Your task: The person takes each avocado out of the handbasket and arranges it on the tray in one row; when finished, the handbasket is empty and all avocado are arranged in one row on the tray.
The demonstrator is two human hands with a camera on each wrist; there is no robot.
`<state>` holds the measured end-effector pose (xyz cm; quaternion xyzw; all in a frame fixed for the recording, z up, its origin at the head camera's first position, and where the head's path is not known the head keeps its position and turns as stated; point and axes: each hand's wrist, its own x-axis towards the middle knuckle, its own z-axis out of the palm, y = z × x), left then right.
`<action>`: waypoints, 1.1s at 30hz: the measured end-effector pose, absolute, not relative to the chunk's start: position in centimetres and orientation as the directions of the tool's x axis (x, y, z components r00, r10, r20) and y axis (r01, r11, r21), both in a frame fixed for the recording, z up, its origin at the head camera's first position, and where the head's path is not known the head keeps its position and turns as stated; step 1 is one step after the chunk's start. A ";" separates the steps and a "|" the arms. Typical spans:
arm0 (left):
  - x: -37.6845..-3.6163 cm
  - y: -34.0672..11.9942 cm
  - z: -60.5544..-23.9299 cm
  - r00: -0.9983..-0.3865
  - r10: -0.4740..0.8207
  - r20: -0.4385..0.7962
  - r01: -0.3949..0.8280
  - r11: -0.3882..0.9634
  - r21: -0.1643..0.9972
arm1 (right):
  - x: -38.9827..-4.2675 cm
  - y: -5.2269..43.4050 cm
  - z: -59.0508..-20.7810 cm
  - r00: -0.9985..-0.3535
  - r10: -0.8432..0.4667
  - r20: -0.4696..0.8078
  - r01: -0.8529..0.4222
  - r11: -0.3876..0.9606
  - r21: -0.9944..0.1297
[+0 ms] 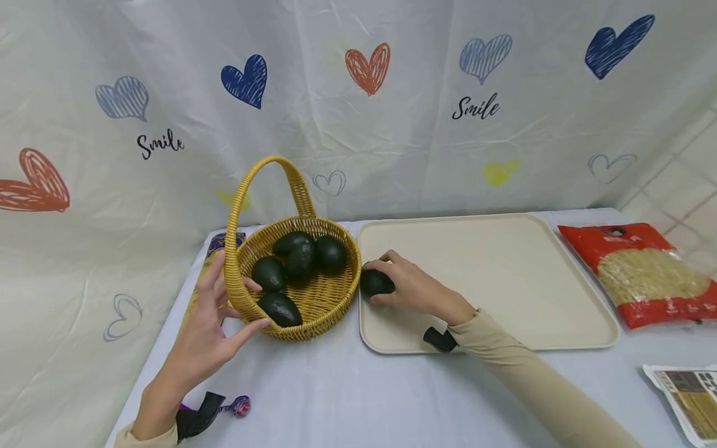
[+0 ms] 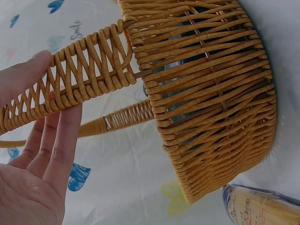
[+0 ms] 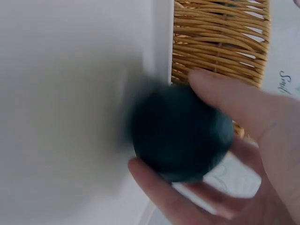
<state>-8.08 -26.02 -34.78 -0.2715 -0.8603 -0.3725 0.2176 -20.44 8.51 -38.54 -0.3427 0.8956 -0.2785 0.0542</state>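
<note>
Avocado (image 1: 375, 282) sits on the tray's (image 1: 504, 274) left edge, gripped in the curled right hand (image 1: 411, 286)

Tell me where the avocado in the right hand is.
In the head view the avocado sits at the left edge of the beige tray, gripped by the right hand, just right of the basket holding other avocados.

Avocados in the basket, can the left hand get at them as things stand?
Probably yes. The left hand rests on the basket rim beside its handle, the top is uncovered, and the avocados lie exposed just past its fingers.
</note>
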 end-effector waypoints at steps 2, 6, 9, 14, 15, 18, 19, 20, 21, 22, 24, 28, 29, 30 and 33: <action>-8.1 -26.1 -34.8 -0.760 0.307 0.572 0.629 0.567 0.532 | -20.7 8.0 -38.6 -0.795 -0.598 0.099 -0.546 0.636 -0.545; -8.2 -25.9 -34.7 -0.748 0.313 0.585 0.643 0.558 0.525 | -21.1 7.6 -38.7 -0.830 -0.549 0.103 -0.504 0.657 -0.561; -8.2 -25.8 -34.6 -0.740 0.319 0.591 0.652 0.553 0.518 | -21.3 8.0 -38.5 -0.837 -0.543 0.062 -0.470 0.658 -0.588; -8.2 -25.9 -34.6 -0.739 0.323 0.591 0.655 0.548 0.520 | -21.6 9.0 -37.0 -0.849 -0.527 0.035 -0.429 0.648 -0.630; -8.2 -25.9 -34.7 -0.739 0.321 0.592 0.654 0.550 0.519 | -21.6 9.1 -36.5 -0.849 -0.526 0.054 -0.437 0.640 -0.632; -8.1 -26.0 -34.8 -0.737 0.317 0.597 0.655 0.551 0.517 | -21.2 8.7 -35.0 -0.823 -0.546 0.155 -0.511 0.592 -0.623; -8.0 -26.1 -34.8 -0.736 0.316 0.599 0.655 0.553 0.514 | -21.0 8.2 -34.5 -0.799 -0.568 0.198 -0.551 0.559 -0.619; -8.0 -26.1 -34.8 -0.735 0.315 0.600 0.656 0.554 0.513 | -20.8 7.6 -34.2 -0.770 -0.594 0.233 -0.590 0.525 -0.613; -8.0 -26.2 -34.8 -0.735 0.313 0.601 0.656 0.554 0.513 | -20.5 6.9 -33.8 -0.735 -0.624 0.264 -0.631 0.488 -0.603; -7.9 -26.2 -34.8 -0.735 0.312 0.603 0.656 0.555 0.512 | -20.3 6.1 -33.5 -0.700 -0.657 0.278 -0.663 0.455 -0.595; -7.9 -26.3 -34.8 -0.732 0.313 0.605 0.659 0.553 0.510 | -19.7 4.2 -33.2 -0.636 -0.721 0.275 -0.707 0.402 -0.582; -7.9 -26.2 -34.8 -0.732 0.319 0.602 0.663 0.536 0.522 | -18.9 0.2 -33.8 -0.547 -0.816 0.188 -0.723 0.346 -0.599; -8.0 -26.2 -34.8 -0.731 0.322 0.601 0.665 0.534 0.523 | -18.9 -0.8 -34.2 -0.532 -0.831 0.164 -0.718 0.340 -0.607; -8.0 -26.1 -34.8 -0.732 0.323 0.600 0.665 0.533 0.524 | -18.8 -1.7 -34.6 -0.517 -0.845 0.135 -0.715 0.340 -0.611; -8.0 -26.1 -34.8 -0.736 0.318 0.598 0.657 0.550 0.516 | -18.9 -4.2 -35.9 -0.490 -0.870 0.055 -0.703 0.357 -0.616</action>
